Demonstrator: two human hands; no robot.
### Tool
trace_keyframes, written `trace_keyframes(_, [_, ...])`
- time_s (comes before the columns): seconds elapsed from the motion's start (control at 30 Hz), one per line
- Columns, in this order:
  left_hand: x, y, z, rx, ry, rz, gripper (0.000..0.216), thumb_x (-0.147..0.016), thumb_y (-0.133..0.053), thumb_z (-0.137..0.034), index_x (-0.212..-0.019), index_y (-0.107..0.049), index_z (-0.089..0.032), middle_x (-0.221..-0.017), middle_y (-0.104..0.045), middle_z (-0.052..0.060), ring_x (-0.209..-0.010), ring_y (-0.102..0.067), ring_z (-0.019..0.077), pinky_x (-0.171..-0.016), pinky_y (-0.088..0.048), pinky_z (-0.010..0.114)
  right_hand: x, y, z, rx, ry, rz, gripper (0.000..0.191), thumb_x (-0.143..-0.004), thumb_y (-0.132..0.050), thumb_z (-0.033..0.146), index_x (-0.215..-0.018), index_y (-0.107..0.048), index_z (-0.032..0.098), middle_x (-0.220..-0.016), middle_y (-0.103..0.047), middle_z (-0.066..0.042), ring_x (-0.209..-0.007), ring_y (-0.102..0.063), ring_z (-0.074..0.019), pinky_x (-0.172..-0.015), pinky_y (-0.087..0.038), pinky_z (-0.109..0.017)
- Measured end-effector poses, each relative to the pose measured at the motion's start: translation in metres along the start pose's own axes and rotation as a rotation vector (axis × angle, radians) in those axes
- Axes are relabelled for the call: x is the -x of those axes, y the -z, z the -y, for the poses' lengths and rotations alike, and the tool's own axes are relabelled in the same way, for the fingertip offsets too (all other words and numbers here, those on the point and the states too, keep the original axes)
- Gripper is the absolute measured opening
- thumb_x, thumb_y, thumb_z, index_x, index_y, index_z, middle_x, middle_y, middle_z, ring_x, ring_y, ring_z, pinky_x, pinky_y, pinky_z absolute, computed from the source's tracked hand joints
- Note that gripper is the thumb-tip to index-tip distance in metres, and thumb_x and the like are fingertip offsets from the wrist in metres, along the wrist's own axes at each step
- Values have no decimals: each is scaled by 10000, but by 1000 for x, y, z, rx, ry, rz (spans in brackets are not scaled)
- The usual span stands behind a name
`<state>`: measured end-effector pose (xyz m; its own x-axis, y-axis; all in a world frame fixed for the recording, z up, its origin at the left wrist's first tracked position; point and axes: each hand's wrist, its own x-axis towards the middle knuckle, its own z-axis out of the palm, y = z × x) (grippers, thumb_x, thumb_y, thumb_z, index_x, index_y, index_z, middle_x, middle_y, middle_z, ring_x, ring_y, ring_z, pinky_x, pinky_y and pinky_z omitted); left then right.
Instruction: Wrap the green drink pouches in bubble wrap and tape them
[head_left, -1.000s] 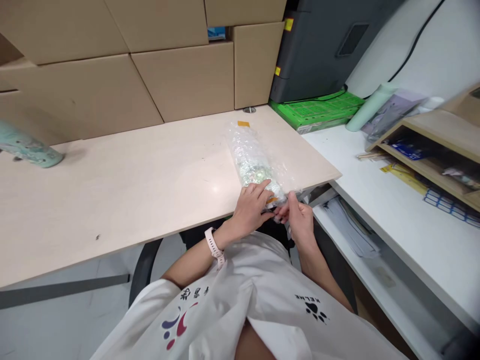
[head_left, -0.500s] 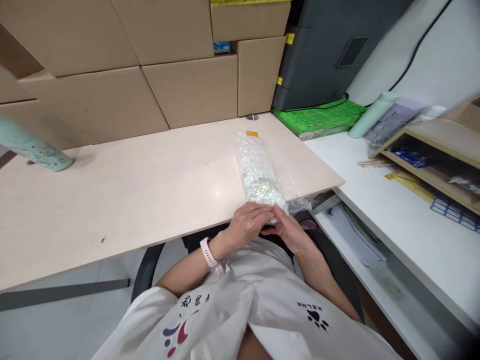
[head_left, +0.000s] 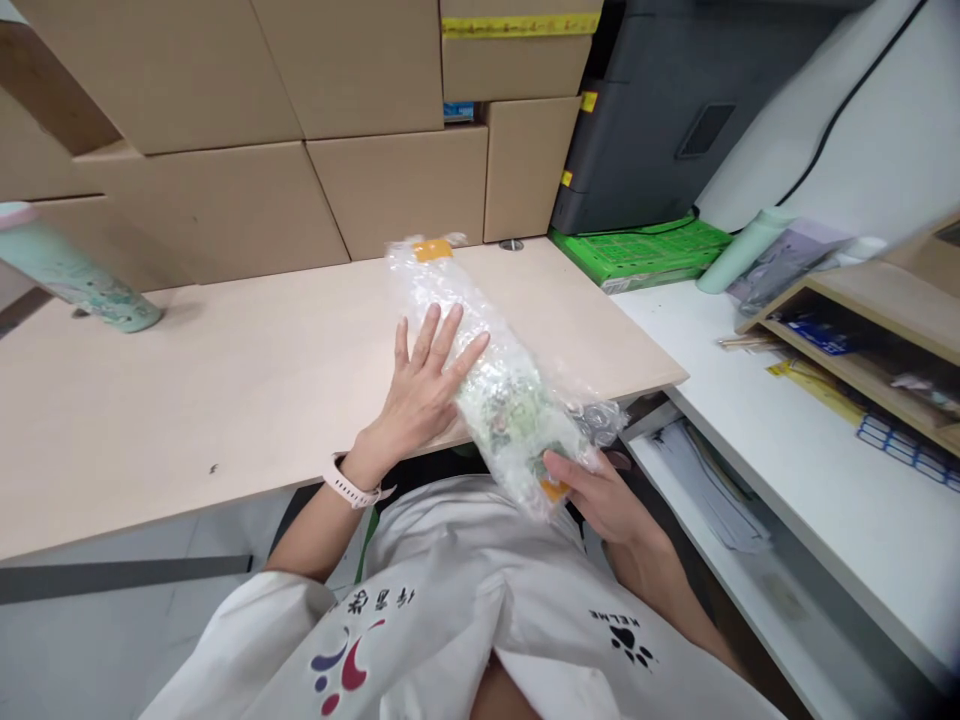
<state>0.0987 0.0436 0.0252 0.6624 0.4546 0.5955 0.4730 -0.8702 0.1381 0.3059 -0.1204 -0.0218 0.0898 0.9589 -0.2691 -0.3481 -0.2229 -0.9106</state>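
Observation:
A long parcel wrapped in clear bubble wrap (head_left: 487, 370), with something green and patterned inside and orange tape at both ends, is lifted off the pale wooden desk (head_left: 225, 380) and tilted, far end up. My right hand (head_left: 600, 495) grips its near end from below. My left hand (head_left: 424, 385) has its fingers stretched out flat against the left side of the wrap. A pale pink watch sits on my left wrist.
Cardboard boxes (head_left: 315, 120) stack along the back of the desk. A mint green bottle (head_left: 75, 270) stands at the far left. To the right are a green crate (head_left: 637, 250) under a dark machine (head_left: 675, 100), a white counter (head_left: 787, 440) and a wooden shelf (head_left: 870, 330).
The parcel lay flat on the desk with both hands working at its near end. Now it is raised off the desk, my right hand holding the near end and my left hand spread along its side.

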Motion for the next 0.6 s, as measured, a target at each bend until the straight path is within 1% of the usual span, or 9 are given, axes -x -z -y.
trace_keyframes(0.07, [-2, 1, 1, 57, 3, -110, 666, -817, -705, -252, -1452, -501, -262, -1591, -430, 94, -1529, -279, 368, -1247, -93, 657, 4, 4, -4, 39, 17, 38, 431, -762, -792, 551, -1078, -739, 262, -1016, -770, -62, -908, -722, -243, -799, -622, -369])
trace_keyframes(0.13, [-2, 3, -6, 197, 29, -215, 555, -815, -711, -322, -1354, -601, -249, -1410, -630, 90, -1354, -552, 328, -1228, -268, 588, 3, 7, -11, 56, 54, 54, 445, -762, -791, 558, -1097, -737, 270, -1063, -769, -66, -1002, -718, -253, -910, -593, -397])
trace_keyframes(0.2, [-2, 7, -18, 414, 153, -249, 456, -821, -703, -334, -1267, -663, -246, -1165, -756, 58, -1026, -729, 245, -1046, -517, 466, 1, 7, -19, 70, 100, 69, 453, -748, -788, 590, -1058, -746, 262, -1049, -773, -73, -1033, -716, -267, -949, -576, -418])
trace_keyframes(0.23, [-2, 9, -25, 544, 242, -238, 441, -816, -711, -330, -1248, -675, -247, -1040, -779, 39, -867, -739, 207, -896, -586, 399, -1, 6, -23, 77, 120, 77, 454, -744, -782, 606, -1036, -751, 260, -1031, -775, -74, -1035, -716, -273, -952, -575, -425])
trace_keyframes(0.3, [-3, 15, -36, 809, 400, -167, 491, -798, -742, -337, -1275, -663, -253, -867, -770, 17, -679, -693, 167, -663, -585, 310, -4, 2, -30, 82, 145, 70, 446, -745, -767, 627, -1008, -756, 267, -1011, -778, -71, -1040, -718, -279, -948, -579, -431])
trace_keyframes(0.37, [-2, 21, -42, 1048, 448, -78, 584, -797, -747, -421, -1345, -619, -267, -887, -761, 34, -688, -694, 179, -630, -578, 314, -5, -3, -37, 77, 151, 40, 445, -740, -767, 632, -1026, -754, 291, -1032, -780, -67, -1043, -720, -278, -946, -583, -437])
trace_keyframes(0.5, [11, 20, -44, 1335, 418, 91, 818, -760, -592, -781, -1382, -584, -250, -1199, -703, 130, -1015, -721, 326, -819, -606, 474, -8, -16, -41, 61, 185, -56, 494, -720, -755, 675, -1068, -731, 326, -1080, -774, -55, -1074, -711, -278, -969, -575, -454])
trace_keyframes(0.57, [20, 9, -48, 1330, 438, 82, 944, -671, -576, -889, -1346, -591, -230, -1171, -705, 153, -1045, -710, 360, -817, -605, 496, -10, -27, -34, 63, 224, -115, 481, -754, -720, 679, -1062, -727, 309, -1099, -767, -57, -1100, -701, -270, -985, -566, -434])
trace_keyframes(0.6, [23, 2, -51, 1298, 443, 19, 993, -609, -633, -894, -1342, -577, -226, -1157, -707, 154, -1045, -708, 358, -798, -609, 475, -11, -34, -29, 72, 245, -140, 462, -776, -708, 663, -1056, -727, 296, -1109, -763, -60, -1108, -696, -263, -992, -562, -416])
